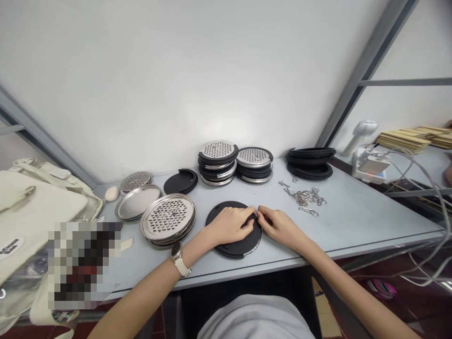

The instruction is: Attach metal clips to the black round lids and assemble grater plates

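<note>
On the table in front of me lies a black round grater base (233, 248), a strip of silver rim showing along its lower right edge. My left hand (231, 225) lies over it with curled fingers, the index finger and thumb gripping near its right edge. Beside that edge, my right hand (277, 227) is closed in a pinch close to the left fingertips. A small shiny bit shows between the two hands, too small to make out. Several bent wire clips (306, 197) lie in a loose pile beyond my right hand.
Stacked round metal graters (168, 217) and shallow metal plates (139, 202) are at left, near another black base (181, 181). Black-rimmed graters (218, 150) stand stacked at the back, black rings (310, 170) to their right. A white bag (42, 202) sits far left; a scanner (360, 134) stands right.
</note>
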Tool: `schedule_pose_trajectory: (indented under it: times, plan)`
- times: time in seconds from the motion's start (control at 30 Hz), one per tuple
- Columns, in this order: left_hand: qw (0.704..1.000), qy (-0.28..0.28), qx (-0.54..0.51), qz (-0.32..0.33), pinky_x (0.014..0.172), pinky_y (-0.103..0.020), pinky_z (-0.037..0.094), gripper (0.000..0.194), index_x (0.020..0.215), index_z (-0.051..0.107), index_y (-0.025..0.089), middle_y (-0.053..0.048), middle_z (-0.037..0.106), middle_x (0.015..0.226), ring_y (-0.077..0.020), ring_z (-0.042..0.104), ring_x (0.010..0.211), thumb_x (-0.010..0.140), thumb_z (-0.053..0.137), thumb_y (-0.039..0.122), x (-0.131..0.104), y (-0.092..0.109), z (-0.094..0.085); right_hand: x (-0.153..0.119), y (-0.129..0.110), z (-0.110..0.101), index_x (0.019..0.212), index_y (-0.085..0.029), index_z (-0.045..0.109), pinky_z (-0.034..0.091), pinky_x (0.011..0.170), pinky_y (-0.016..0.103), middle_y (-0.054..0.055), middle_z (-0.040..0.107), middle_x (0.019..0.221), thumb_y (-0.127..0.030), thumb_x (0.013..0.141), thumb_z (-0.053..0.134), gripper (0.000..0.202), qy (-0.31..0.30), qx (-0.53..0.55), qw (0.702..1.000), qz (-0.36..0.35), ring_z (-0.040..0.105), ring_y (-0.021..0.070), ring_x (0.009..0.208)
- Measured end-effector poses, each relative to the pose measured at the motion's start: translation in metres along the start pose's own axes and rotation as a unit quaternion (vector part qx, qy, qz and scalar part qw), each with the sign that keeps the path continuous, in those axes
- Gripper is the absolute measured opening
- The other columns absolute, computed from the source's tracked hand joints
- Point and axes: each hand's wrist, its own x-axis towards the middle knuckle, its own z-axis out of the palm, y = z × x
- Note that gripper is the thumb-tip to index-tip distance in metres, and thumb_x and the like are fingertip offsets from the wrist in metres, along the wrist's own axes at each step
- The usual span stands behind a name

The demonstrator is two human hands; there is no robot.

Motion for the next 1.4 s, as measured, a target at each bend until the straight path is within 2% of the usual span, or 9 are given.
schedule_pose_trajectory:
  times: [0.23, 0.47, 0.7, 1.0, 1.4]
  plan:
    - [1.0, 0.009, -0.004, -0.016, 0.054, -0.026, 0.035, 0.013, 0.1, 0.049, 0.02, 0.001, 0.062, 0.073, -0.0163, 0.06, 0.064, 0.089, 0.045, 0.027, -0.0006, -0.0001, 0.0007, -0.0004, 0.0, -0.0009, 0.069, -0.023, 0.039, 0.03, 0.05, 0.024, -0.003, 0.046, 0.055, -0.03, 0.094, 0.032, 0.026, 0.002, 0.0, 1.0, -0.009, 0.042, 0.0136, 0.047]
    - [0.999, 0.007, -0.016, -0.03, 0.055, -0.026, 0.038, 0.017, 0.101, 0.048, 0.019, 0.001, 0.061, 0.073, -0.0166, 0.061, 0.066, 0.092, 0.043, 0.033, -0.0002, -0.0005, 0.0009, -0.0009, 0.002, -0.0005, 0.075, -0.023, 0.042, 0.033, 0.051, 0.024, -0.003, 0.048, 0.057, -0.032, 0.096, 0.03, 0.026, 0.0, 0.014, 1.0, -0.013, 0.045, 0.0147, 0.048]
    - [1.0, 0.005, -0.012, -0.015, 0.056, -0.026, 0.038, 0.015, 0.101, 0.048, 0.019, 0.0, 0.061, 0.075, -0.0168, 0.061, 0.067, 0.093, 0.042, 0.03, -0.0005, 0.0001, 0.0, -0.0011, 0.0024, 0.0, 0.072, -0.023, 0.039, 0.032, 0.051, 0.024, -0.004, 0.044, 0.056, -0.032, 0.096, 0.032, 0.026, 0.0, 0.019, 1.0, -0.01, 0.043, 0.0139, 0.049]
    - [1.0, -0.005, -0.015, -0.027, 0.059, -0.027, 0.04, 0.021, 0.11, 0.048, 0.02, 0.0, 0.062, 0.075, -0.0187, 0.063, 0.071, 0.093, 0.042, 0.03, -0.0003, 0.0015, -0.0005, -0.0009, 0.0017, -0.0008, 0.069, -0.021, 0.045, 0.032, 0.052, 0.025, 0.0, 0.056, 0.06, -0.032, 0.096, 0.032, 0.032, -0.009, 0.008, 1.0, -0.002, 0.049, 0.0142, 0.051]
    - [1.0, 0.003, -0.005, -0.019, 0.056, -0.027, 0.038, 0.019, 0.108, 0.047, 0.019, 0.0, 0.063, 0.075, -0.019, 0.062, 0.068, 0.093, 0.042, 0.03, -0.001, 0.0002, 0.0014, -0.0014, 0.0014, -0.0013, 0.071, -0.021, 0.044, 0.032, 0.053, 0.025, -0.001, 0.054, 0.06, -0.034, 0.096, 0.031, 0.031, -0.018, 0.002, 1.0, -0.004, 0.048, 0.0147, 0.052]
